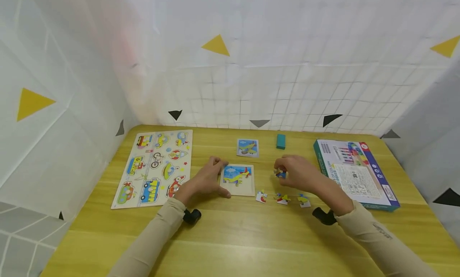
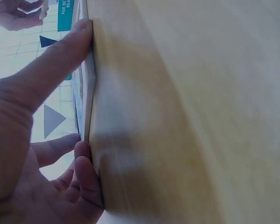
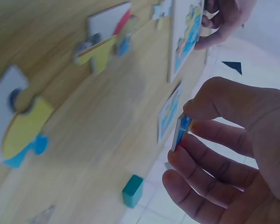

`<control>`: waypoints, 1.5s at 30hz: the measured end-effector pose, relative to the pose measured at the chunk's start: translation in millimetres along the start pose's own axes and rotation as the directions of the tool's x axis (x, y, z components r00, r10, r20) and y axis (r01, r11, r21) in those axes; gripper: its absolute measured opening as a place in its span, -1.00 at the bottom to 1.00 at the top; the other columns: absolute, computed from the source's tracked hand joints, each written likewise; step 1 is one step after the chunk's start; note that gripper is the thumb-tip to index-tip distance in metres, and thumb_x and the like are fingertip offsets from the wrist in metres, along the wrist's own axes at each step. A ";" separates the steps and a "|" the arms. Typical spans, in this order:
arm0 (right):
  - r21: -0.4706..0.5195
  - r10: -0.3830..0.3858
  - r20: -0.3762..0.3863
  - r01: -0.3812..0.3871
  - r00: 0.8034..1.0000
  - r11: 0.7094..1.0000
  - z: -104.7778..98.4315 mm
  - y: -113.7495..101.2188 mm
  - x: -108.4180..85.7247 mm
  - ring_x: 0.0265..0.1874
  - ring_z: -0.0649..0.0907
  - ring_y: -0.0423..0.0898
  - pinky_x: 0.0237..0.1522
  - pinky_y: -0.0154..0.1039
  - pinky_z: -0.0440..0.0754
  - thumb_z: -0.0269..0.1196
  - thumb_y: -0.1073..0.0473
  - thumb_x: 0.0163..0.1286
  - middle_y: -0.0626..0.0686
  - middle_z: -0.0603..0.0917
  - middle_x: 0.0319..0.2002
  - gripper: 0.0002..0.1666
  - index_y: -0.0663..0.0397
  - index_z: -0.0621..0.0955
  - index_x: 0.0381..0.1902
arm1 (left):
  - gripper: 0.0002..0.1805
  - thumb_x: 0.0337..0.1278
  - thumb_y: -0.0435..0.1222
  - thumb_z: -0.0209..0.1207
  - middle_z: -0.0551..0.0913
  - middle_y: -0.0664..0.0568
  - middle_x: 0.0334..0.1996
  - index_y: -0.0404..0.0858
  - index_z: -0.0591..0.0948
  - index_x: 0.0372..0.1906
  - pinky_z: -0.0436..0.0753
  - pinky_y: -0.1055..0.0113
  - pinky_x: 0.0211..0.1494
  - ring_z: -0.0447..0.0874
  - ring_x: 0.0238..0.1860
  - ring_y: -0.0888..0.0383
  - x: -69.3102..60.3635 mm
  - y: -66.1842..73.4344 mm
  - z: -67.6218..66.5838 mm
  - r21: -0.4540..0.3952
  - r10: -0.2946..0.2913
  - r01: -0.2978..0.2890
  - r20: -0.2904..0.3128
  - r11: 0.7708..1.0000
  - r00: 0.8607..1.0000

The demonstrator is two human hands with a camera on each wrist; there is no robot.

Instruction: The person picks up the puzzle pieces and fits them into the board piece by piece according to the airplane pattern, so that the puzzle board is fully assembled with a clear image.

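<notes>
My right hand (image 1: 297,174) pinches a small blue jigsaw piece (image 3: 182,130) between thumb and fingertips, lifted over the table right of the puzzle tray (image 1: 248,190). That square wooden tray lies flat, partly filled with joined pieces of an airplane picture (image 1: 235,176). Around its left side my left hand (image 1: 206,179) holds it, thumb (image 2: 74,46) at the near edge and fingers toward the far corner. Three loose jigsaw pieces lie in a row near the tray: one (image 1: 261,196) by its corner, a red and yellow one (image 1: 282,198), and a yellow and blue one (image 1: 304,200).
Behind the tray lies an airplane picture card (image 1: 247,148), with a teal block (image 1: 281,141) to its right. A wooden vehicle peg puzzle (image 1: 154,169) covers the left of the table. A flat teal-edged box (image 1: 355,171) lies at the right. White curtains stand behind.
</notes>
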State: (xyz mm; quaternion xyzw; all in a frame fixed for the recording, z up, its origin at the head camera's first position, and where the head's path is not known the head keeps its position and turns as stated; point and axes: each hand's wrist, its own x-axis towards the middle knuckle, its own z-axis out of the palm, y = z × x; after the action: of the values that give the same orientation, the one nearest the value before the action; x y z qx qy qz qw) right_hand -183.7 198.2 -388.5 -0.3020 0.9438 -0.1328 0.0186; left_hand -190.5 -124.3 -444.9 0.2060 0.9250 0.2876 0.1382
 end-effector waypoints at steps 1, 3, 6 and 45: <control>0.000 -0.003 -0.001 0.003 1.000 1.000 -0.1 -1.8 0.9 -0.42 0.49 -0.14 -0.33 -0.18 0.52 0.49 0.23 0.08 -0.06 0.59 -0.37 -0.68 0.12 0.71 -0.17 | 0.25 -0.37 0.11 0.62 0.14 -0.11 0.41 -0.09 0.23 0.54 0.41 0.07 0.30 0.38 0.22 -0.03 0.2 -0.1 0.3 0.002 0.003 -0.003 0.001 1.000 1.000; 0.003 -0.010 -0.006 0.010 1.000 1.000 -0.2 -5.4 3.1 -0.41 0.50 -0.15 -0.32 -0.19 0.53 0.49 0.24 0.09 -0.05 0.59 -0.36 -0.69 0.12 0.71 -0.16 | 0.25 -0.36 0.10 0.62 0.14 -0.10 0.41 -0.09 0.24 0.54 0.40 0.07 0.30 0.38 0.22 -0.02 0.5 0.0 0.4 0.001 0.005 -0.005 0.001 1.000 1.000; 0.006 -0.036 -0.010 0.037 0.999 0.999 -0.1 -10.1 6.6 -0.41 0.51 -0.14 -0.32 -0.18 0.54 0.48 0.25 0.10 -0.04 0.60 -0.35 -0.70 0.13 0.71 -0.17 | 0.25 -0.36 0.11 0.62 0.14 -0.10 0.41 -0.09 0.24 0.54 0.39 0.06 0.31 0.37 0.23 -0.03 0.1 0.6 -0.2 -0.002 0.002 -0.002 0.004 1.000 1.000; 0.038 -0.147 0.039 0.145 0.988 0.989 15.9 -47.1 40.5 -0.37 0.54 -0.16 -0.32 -0.23 0.55 0.46 0.27 0.11 -0.01 0.64 -0.28 -0.71 0.13 0.73 -0.15 | 0.23 -0.34 0.11 0.61 0.14 -0.09 0.39 -0.11 0.25 0.53 0.42 0.07 0.28 0.39 0.18 0.00 0.0 1.3 -1.0 -0.006 -0.003 0.003 0.009 1.000 1.000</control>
State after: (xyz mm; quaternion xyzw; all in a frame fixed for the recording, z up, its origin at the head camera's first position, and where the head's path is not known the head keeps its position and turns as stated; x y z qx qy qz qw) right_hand -188.3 134.2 -389.6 -0.3727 0.9161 -0.1442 0.0337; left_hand -190.5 -123.7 -443.4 0.2055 0.9239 0.2892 0.1433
